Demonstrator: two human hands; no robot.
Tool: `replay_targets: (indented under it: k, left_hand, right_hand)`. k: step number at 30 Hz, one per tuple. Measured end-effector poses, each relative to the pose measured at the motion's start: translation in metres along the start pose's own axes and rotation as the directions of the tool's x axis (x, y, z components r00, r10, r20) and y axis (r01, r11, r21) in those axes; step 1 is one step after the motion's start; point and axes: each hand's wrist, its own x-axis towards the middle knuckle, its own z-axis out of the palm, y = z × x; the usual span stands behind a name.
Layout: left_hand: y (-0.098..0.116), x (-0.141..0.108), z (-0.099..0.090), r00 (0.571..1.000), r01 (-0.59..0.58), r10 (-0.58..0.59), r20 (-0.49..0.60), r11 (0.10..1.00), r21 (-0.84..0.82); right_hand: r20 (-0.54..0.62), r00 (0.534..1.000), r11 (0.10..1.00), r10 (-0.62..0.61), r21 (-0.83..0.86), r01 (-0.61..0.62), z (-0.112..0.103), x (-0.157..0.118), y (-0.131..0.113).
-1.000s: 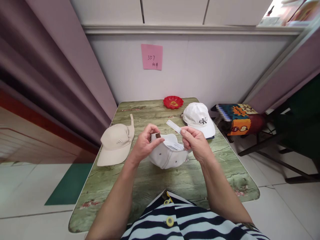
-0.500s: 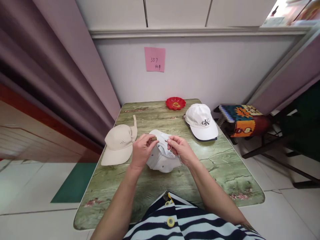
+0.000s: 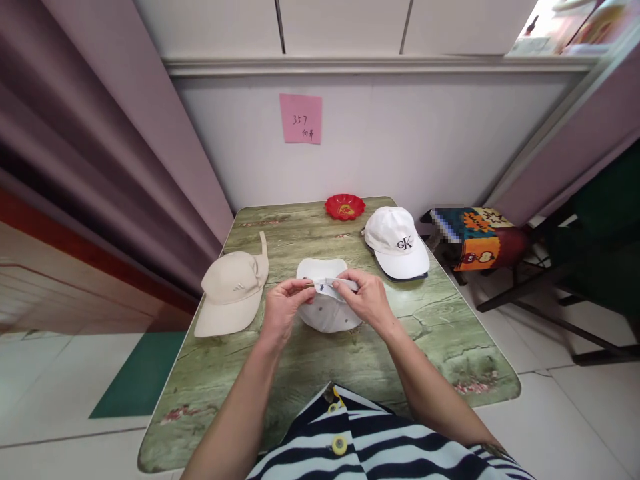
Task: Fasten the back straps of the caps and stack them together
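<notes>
A white cap [image 3: 327,319] rests on the table in front of me, its back opening turned my way and its brim on the far side. My left hand [image 3: 283,310] pinches a small brass-coloured buckle at the left of the opening. Between the thumb and fingers of my right hand [image 3: 369,299] is the cap's white strap [image 3: 346,285], drawn across the opening toward the buckle. Whether the strap passes through the buckle cannot be made out. A beige cap [image 3: 229,283] with its strap sticking up lies left of my left hand.
At the right of the green wood-patterned table [image 3: 425,360] sits a white cap with a CK logo [image 3: 390,233], stacked on a dark one. A red scalloped dish [image 3: 345,207] stands at the back. A pink note [image 3: 301,119] is on the wall. Beyond the right edge is a colourful stool [image 3: 483,240].
My hands have brought the strap and buckle together over the cap's opening, where they were apart before. The strap now shows stretched between them. The view has shifted slightly.
</notes>
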Motion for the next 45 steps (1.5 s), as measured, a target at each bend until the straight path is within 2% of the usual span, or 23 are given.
replay_targets:
  k: [2,4,8,13,16,21,25,30,39,45]
  left_hand:
    - [0.002,0.001,-0.004,0.999,-0.035,0.036,-0.025,0.999,0.026]
    - [0.004,0.0,-0.006,0.996,-0.064,0.066,-0.052,0.997,0.045]
    - [0.007,-0.005,-0.006,0.996,-0.057,0.056,-0.07,0.998,-0.001]
    - [0.005,-0.009,-0.001,0.995,0.079,-0.09,-0.048,0.977,-0.199]
    - [0.003,-0.008,0.001,0.991,0.115,-0.129,-0.043,0.964,-0.238]
    - [0.005,-0.008,0.001,0.996,0.062,-0.072,-0.052,0.982,-0.178]
    - [0.009,-0.009,-0.001,0.998,0.035,-0.041,-0.042,0.991,-0.132]
    - [0.011,-0.008,-0.003,0.999,0.036,-0.039,-0.026,0.994,-0.099]
    - [0.013,-0.007,-0.007,0.998,0.03,-0.031,0.049,0.999,0.037]
    - [0.017,-0.007,-0.008,0.996,0.035,-0.043,0.082,0.995,0.094]
  right_hand:
    - [0.129,0.992,0.994,0.01,0.103,-0.023,0.001,-0.001,-0.003]
    - [0.19,0.982,0.986,0.018,0.158,-0.049,0.006,-0.001,-0.003]
    - [0.128,0.991,0.992,0.039,0.116,-0.054,0.017,0.001,0.002]
    - [0.044,0.998,0.994,0.045,0.099,-0.049,0.025,0.002,0.006]
    - [0.022,0.999,0.992,0.03,0.119,-0.032,0.027,0.001,0.004]
    - [-0.019,1.0,0.994,0.007,0.107,-0.005,0.028,0.003,-0.001]
    - [0.011,1.0,0.991,-0.013,0.132,0.012,0.03,0.005,0.002]
    - [0.06,0.998,0.988,0.015,0.152,-0.024,0.032,0.007,0.006]
    - [0.11,0.993,0.998,0.044,0.05,-0.049,0.025,0.007,0.005]
    - [0.104,0.994,1.0,-0.019,-0.022,0.022,0.021,0.007,0.001]
